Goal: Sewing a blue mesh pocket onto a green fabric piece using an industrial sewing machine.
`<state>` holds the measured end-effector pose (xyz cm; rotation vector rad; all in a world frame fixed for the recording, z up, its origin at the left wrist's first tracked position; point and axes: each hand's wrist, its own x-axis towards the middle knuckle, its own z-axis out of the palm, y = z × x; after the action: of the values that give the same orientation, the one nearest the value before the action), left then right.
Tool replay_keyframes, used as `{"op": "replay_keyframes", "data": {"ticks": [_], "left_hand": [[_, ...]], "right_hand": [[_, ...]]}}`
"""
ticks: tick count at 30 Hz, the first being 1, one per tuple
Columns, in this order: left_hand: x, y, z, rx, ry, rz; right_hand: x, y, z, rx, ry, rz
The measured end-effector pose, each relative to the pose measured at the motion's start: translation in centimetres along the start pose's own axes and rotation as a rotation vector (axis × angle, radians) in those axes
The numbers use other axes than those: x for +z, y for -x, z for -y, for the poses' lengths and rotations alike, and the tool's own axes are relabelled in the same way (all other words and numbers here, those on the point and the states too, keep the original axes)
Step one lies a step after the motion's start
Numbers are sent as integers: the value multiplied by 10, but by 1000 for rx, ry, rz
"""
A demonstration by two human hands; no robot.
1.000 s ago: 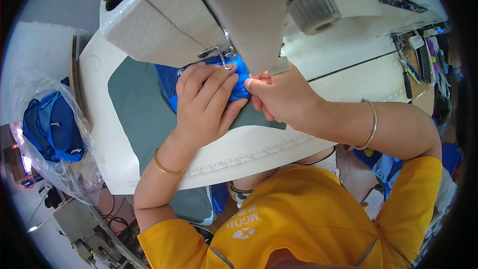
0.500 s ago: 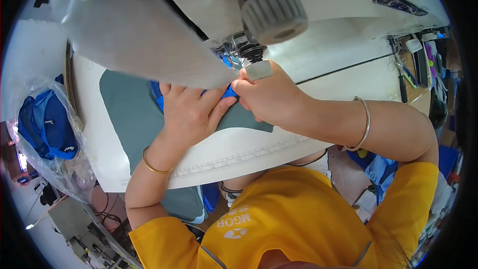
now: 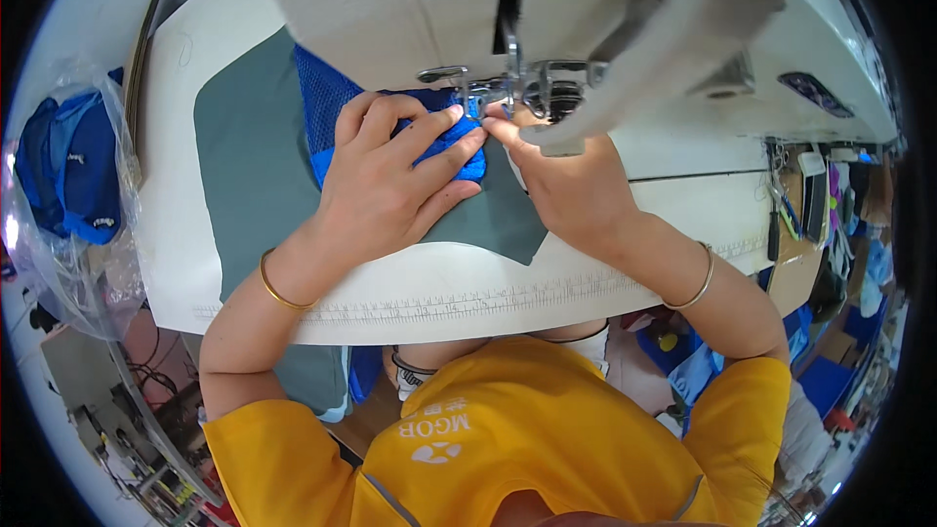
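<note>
My left hand lies with spread fingers on a bright blue fabric piece, its fingertips close to the presser foot of a white sewing machine. On the other side of the foot, my right hand has thumb and fingertip pinched at the edge of the blue piece; its other fingers are partly hidden behind a pale machine part. Blue mesh fabric extends out from beneath my left hand. Under everything is a large grey-green fabric panel, flat on the machine table.
A printed ruler scale runs along the front of the white table. To the left hangs a clear plastic bag holding blue bags or cloth. Scissors and small tools lie at the right end. The machine head overhangs both hands.
The view has shifted, so more of the blue fabric and the presser foot shows. My left fingers have moved onto the blue piece. My right hand has turned from a tight fist to a fingertip pinch.
</note>
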<state>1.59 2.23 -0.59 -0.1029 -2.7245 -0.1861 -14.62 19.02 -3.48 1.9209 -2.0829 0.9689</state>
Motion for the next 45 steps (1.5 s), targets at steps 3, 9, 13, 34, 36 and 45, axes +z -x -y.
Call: {"op": "replay_keyframes", "data": {"ticks": [3, 9, 13, 34, 36, 45], "left_hand": [[0, 1, 2, -11, 18, 5], [7, -2, 7, -21, 65, -31], [11, -4, 12, -13, 86, -56], [7, -2, 12, 156, -17, -185], [6, -3, 12, 174, -32, -168], [4, -4, 8, 205, -66, -164]], "right_hand": [[-8, -5, -1, -12, 18, 83], [-13, -8, -3, 31, 15, 177], [-8, -12, 0, 40, 4, 75], [-12, -1, 4, -153, 170, -36], [-14, 3, 6, -217, 210, -29], [-21, 3, 20, 125, -47, 199]]}}
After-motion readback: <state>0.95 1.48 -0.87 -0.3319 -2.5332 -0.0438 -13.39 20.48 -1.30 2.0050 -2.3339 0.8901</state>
